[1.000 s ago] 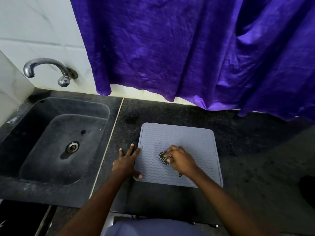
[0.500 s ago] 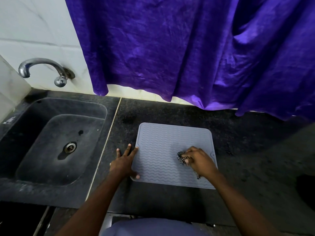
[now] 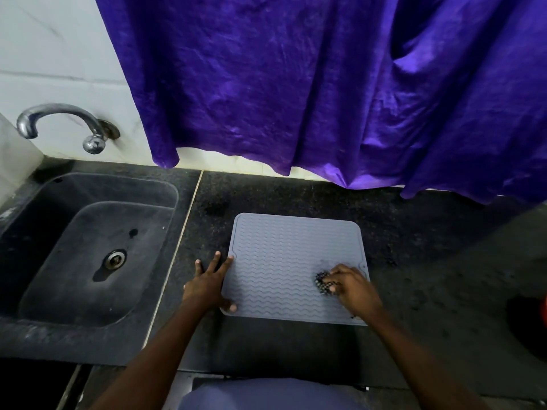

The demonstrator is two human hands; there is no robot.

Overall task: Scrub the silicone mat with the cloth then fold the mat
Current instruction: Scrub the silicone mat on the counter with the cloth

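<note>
A grey silicone mat (image 3: 284,255) with a wavy ribbed pattern lies flat on the dark stone counter. My left hand (image 3: 210,284) rests flat at the mat's left edge, fingers spread, thumb on the mat's near left corner. My right hand (image 3: 352,287) presses a small bunched dark checked cloth (image 3: 322,283) onto the mat near its right edge. Most of the cloth is hidden under my fingers.
A dark sink (image 3: 88,247) with a drain lies left of the mat, and a metal tap (image 3: 59,119) juts from the tiled wall above it. A purple curtain (image 3: 325,84) hangs behind the counter. A dark round object (image 3: 529,327) with a red part sits at the right edge.
My right hand has slid the cloth from the middle of the mat rightward to near its right edge. My left hand stays pressed at the left edge.
</note>
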